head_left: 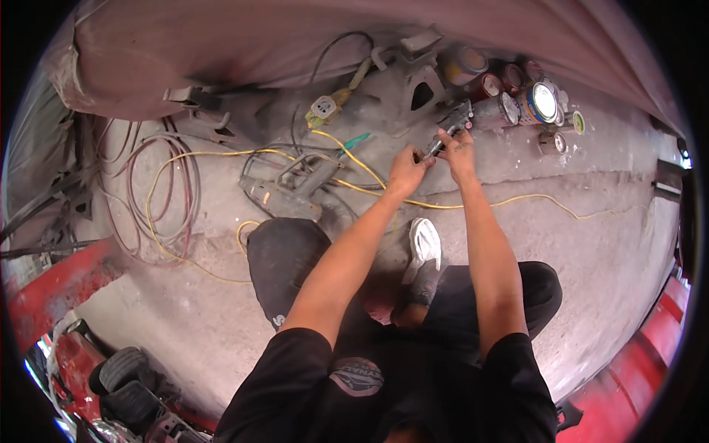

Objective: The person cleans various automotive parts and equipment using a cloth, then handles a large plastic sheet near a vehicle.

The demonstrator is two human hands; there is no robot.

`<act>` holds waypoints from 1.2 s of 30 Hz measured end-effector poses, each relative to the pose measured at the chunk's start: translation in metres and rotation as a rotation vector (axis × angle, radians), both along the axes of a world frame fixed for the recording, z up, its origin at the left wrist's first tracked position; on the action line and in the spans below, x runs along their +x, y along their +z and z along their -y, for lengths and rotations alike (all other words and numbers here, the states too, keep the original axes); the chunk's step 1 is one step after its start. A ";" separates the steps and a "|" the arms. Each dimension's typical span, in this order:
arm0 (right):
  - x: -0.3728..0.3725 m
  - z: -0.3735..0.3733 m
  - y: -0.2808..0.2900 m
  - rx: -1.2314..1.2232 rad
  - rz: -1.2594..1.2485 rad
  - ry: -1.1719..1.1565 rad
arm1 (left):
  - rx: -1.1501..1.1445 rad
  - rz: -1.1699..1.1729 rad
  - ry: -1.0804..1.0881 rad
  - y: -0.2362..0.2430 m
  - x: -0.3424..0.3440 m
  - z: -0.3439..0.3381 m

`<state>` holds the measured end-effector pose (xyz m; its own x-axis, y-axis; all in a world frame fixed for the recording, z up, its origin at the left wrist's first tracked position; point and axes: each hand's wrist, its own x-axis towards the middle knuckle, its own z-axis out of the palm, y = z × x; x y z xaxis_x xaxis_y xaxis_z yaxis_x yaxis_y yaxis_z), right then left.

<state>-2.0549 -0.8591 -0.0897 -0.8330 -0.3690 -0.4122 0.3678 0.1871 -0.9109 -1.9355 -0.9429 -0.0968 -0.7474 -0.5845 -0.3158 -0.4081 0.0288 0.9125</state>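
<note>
A slim dark-and-silver metal tool or part (459, 114) is held up at a slant between both hands; its exact kind is unclear. My left hand (408, 168) grips its lower end with curled fingers. My right hand (457, 150) is closed around it higher up, with small pale pink bits showing near the tool's upper end. Paint cans (538, 105) of several sizes stand just beyond my right hand. Left of my hands, a teal-green object (356, 140) lies among cables, beside a grey metal assembly (277, 193) on the concrete floor.
Coiled red hoses (131, 188), yellow cords (521, 198) and a socket block (323, 109) lie on the floor (598, 266). Pinkish sheeting (221, 40) hangs along the far side. Red panels (628, 376) and dark tyre-like pieces (125, 369) line the sides; my knees and white shoe (425, 244) are below.
</note>
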 end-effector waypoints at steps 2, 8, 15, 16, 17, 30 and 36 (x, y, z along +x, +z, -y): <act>0.000 0.003 -0.002 -0.012 0.017 0.010 | -0.029 0.015 -0.025 -0.009 0.001 0.004; -0.002 0.000 -0.008 -0.004 0.066 0.030 | -0.050 0.041 -0.004 -0.026 0.001 -0.004; -0.005 -0.002 -0.014 -0.061 0.045 0.061 | -0.041 0.018 -0.074 -0.007 0.005 0.009; -0.007 -0.001 -0.015 -0.062 0.073 0.049 | -0.045 0.024 -0.056 -0.012 0.004 0.012; -0.008 0.000 -0.015 -0.072 0.080 0.069 | 0.096 0.048 -0.114 -0.017 0.003 0.018; -0.003 0.003 -0.009 -0.022 0.157 0.115 | -0.088 0.023 0.035 -0.054 0.005 -0.008; -0.018 -0.010 -0.015 0.016 0.136 0.083 | -0.090 0.003 -0.060 -0.021 0.007 -0.005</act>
<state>-2.0729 -0.8489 -0.1051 -0.7358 -0.4268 -0.5258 0.4705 0.2364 -0.8502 -1.9283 -0.9382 -0.1178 -0.7810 -0.5649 -0.2664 -0.4057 0.1346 0.9040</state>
